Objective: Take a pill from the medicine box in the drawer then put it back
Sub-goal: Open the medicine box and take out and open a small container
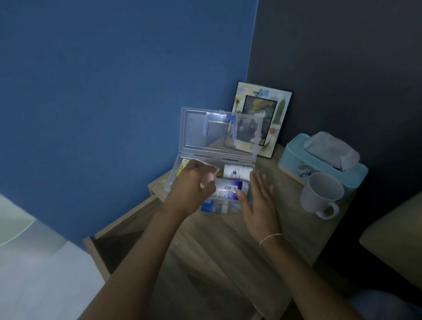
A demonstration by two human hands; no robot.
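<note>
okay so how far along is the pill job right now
Done: the medicine box is out on the nightstand top, its clear lid open. In hand: the left hand reaches inside, holding something pale; whether it is pills is unclear. The right hand rests open against the box. Left: closing it and returning it to the drawer.

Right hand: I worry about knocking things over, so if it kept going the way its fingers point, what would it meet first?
Probably the right hand meets the medicine box first, at its right end beside the white bottle; depth is unclear.
</note>
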